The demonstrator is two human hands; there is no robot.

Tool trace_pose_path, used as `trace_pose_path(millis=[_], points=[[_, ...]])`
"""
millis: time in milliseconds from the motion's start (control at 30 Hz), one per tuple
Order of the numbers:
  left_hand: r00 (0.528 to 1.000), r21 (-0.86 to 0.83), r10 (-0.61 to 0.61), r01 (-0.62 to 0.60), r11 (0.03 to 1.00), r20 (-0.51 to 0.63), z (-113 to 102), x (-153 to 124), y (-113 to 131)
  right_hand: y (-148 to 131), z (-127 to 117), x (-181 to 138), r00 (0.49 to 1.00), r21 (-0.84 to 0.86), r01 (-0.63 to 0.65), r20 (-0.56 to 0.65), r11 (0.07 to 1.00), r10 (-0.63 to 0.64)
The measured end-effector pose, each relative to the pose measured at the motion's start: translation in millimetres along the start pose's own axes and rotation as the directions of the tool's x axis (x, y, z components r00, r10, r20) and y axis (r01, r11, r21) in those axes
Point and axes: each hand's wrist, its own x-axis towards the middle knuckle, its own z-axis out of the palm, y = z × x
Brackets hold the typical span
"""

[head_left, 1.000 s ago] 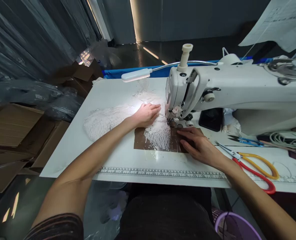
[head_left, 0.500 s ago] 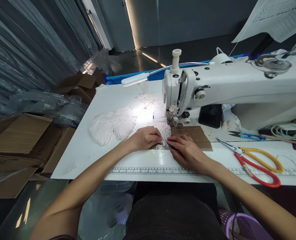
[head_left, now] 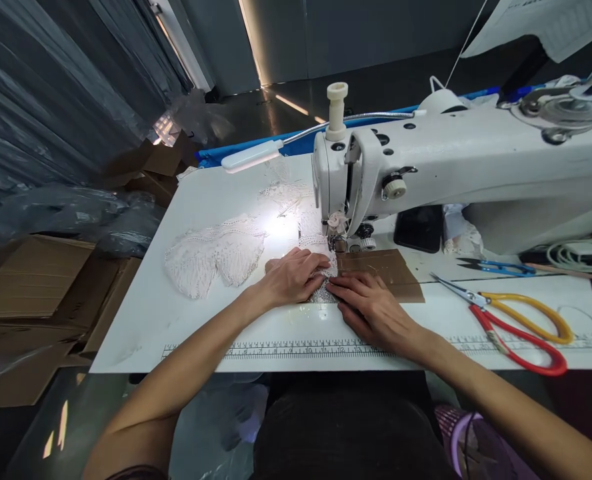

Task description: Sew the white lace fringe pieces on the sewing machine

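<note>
White lace [head_left: 331, 263] runs under the presser foot of a white sewing machine [head_left: 456, 157], over a gridded metal plate. My left hand [head_left: 296, 277] lies on its left side, with curled fingers and thumb closed on the lace edge. From the right, my right hand [head_left: 373, 307] pinches the near end, its fingers together and their tips almost meeting the left ones. A brown card [head_left: 391, 270] lies flat beside the needle area, just beyond my right hand. More of the ruffled lace [head_left: 213, 257] spreads out to the left under a bright lamp.
Red-and-yellow-handled scissors [head_left: 519, 323] lie right of my right hand, with blue snips [head_left: 501, 267] behind them. A black phone [head_left: 419, 229] rests under the machine arm. The lamp [head_left: 251, 157] hangs low over the table. A printed ruler [head_left: 296, 350] runs along the front edge; cardboard boxes [head_left: 36, 280] stand left.
The view has shifted slightly. My left hand has moved in closer to my right hand, and its fingers now cover more of the lace near the plate.
</note>
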Motion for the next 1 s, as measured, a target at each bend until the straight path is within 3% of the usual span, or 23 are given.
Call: trace_pose_path(millis=[200,333,433,667,767,833,933,1000], points=[[0.995,-0.030,0.100,-0.100,0.995,-0.010,-1.6,-1.8,-10.3,-4.6,1.1,0.0,1.000,-0.033,-0.024,-0.013,0.999,0.023],[0.991,-0.115,0.012,-0.027,0.993,-0.130,-0.2,-0.9,-9.4,-4.1,0.3,0.5,1.000,-0.020,-0.024,-0.003,1.000,0.024],[0.991,-0.131,-0.026,0.009,0.991,-0.130,2.4,-1.1,-6.9,-3.0,0.9,0.4,1.000,-0.020,-0.028,0.003,0.999,0.028],[0.982,0.143,0.189,-0.184,0.972,-0.019,5.0,0.2,-5.9,-5.5,-5.4,0.4,0.998,0.003,-0.042,0.035,0.999,0.042],[0.970,0.247,0.237,-0.242,0.938,0.047,3.9,1.1,-3.5,7.1,-23.0,10.7,0.995,0.127,-0.005,0.104,0.992,-0.008],[0.967,0.283,0.243,-0.254,0.925,0.073,3.4,0.9,-1.9,22.9,-33.9,22.9,0.991,0.217,-0.050,0.130,0.975,0.022],[0.972,0.294,0.226,-0.237,0.926,0.071,3.8,-0.4,-1.3,47.8,-37.1,39.7,0.977,0.118,-0.212,0.025,0.970,0.210],[0.974,0.284,0.219,-0.227,0.931,0.060,4.6,-1.5,-1.9,58.5,-30.7,44.2,0.968,0.052,-0.239,-0.071,0.970,0.242]])
